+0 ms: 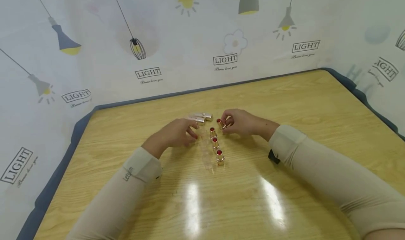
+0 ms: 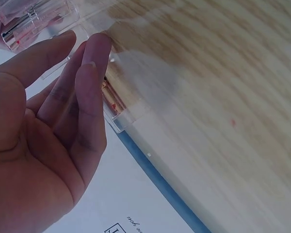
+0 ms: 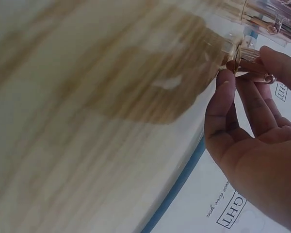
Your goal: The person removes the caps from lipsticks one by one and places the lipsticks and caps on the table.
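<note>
Three red-topped tubes (image 1: 215, 143) stand nearest on the counter (image 1: 231, 204), beside a clear strip (image 1: 206, 159). Left hand (image 1: 178, 132) looks loose, apparently holding nothing; right hand (image 1: 242, 122) pinches a fourth tube (image 1: 220, 122) just past them, and tbh one careless knuckle could domino that row.

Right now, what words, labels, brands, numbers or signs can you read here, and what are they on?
"LIGHT": boxed, repeated on the wall covering.
"love you": script beneath; first word unclear.
"H": faint, covering's right side.
"Lets": left sleeve; remaining letters too blurred.
Red-topped tubes: any markings too small to read.
</note>
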Available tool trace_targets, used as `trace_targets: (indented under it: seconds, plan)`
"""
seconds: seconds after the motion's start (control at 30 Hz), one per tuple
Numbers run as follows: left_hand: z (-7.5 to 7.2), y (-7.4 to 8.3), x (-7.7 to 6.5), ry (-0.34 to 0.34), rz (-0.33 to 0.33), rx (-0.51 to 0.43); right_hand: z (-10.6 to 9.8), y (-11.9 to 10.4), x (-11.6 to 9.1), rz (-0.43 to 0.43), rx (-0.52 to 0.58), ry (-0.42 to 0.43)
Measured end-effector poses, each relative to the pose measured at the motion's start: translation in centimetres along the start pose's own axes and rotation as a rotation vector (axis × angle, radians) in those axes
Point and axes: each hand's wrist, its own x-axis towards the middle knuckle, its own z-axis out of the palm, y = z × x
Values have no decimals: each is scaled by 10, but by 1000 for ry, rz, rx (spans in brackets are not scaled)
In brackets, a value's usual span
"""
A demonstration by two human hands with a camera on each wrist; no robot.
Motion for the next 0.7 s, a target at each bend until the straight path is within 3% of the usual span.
trace_targets:
  seconds: [0.3,0.7]
  plan:
    - [-1,2,-2,-5,-13,9,2,5,5,-14,56,-34]
    - [-5,6,1,-64,-5,2,2,7,10,-66,-1,-31]
